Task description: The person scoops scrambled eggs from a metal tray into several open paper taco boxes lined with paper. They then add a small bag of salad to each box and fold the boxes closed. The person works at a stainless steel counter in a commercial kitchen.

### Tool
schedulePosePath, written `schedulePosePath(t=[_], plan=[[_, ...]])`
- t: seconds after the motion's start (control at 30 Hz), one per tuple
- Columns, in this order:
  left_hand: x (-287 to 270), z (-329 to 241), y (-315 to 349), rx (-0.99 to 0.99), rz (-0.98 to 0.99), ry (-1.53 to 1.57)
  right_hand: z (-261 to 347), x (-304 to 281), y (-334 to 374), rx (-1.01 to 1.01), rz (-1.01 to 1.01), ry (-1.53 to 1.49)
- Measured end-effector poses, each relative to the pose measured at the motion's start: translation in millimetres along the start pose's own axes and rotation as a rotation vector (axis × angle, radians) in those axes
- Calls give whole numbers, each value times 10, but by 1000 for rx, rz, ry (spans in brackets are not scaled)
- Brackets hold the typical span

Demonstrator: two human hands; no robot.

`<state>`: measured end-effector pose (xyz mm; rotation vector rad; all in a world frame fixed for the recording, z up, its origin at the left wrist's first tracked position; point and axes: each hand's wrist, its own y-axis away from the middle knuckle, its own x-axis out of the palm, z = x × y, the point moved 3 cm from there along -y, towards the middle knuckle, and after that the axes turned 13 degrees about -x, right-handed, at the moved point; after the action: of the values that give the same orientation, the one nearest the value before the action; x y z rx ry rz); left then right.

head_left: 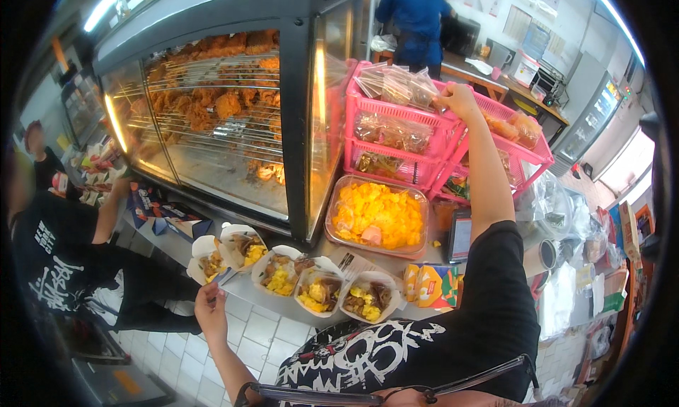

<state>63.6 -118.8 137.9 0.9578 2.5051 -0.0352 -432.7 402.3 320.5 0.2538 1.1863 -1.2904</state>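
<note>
My right hand [461,101] reaches to the top pink plastic basket [351,89]. Its curled fingers are on the small clear plastic packets [404,87] of brown contents there; the fingertips are partly hidden. Low on the left, my left hand [211,309] pinches a small bluish flat thing, too small to name, beside the open white food boxes [320,292]. Several of these boxes stand along the counter edge, holding yellow egg-like pieces and brown meat. Behind them sits a clear tub [426,227] heaped with yellow scrambled egg [378,212].
A glass warming cabinet [300,124] with fried chicken [228,104] fills the back left. Right of the boxes are orange-and-yellow cartons [431,285] and a dark-framed device [460,236]. A co-worker [64,258] stands at left, another person [414,25] at the back.
</note>
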Motion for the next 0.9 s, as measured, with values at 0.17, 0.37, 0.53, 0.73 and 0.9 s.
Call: schedulePosePath(t=[0.17, 0.37, 0.53, 0.73, 0.9], plan=[[-109, 83, 3, 48, 0, 86, 145, -293, -46, -113, -364, 487], [-194, -50, 166, 70, -40, 116, 1101, -673, 149, -281, -635, 214], [216, -696, 750, 385, 168, 257, 2439, -58, 1392, -295, 147, -581], [799, -851, 906, 40, 942, 172, 3635, 1228, 2350, -592, 899, -218], [252, -555, 264, 43, 525, 334, 3205, 636, 2314, -465, 452, -431]])
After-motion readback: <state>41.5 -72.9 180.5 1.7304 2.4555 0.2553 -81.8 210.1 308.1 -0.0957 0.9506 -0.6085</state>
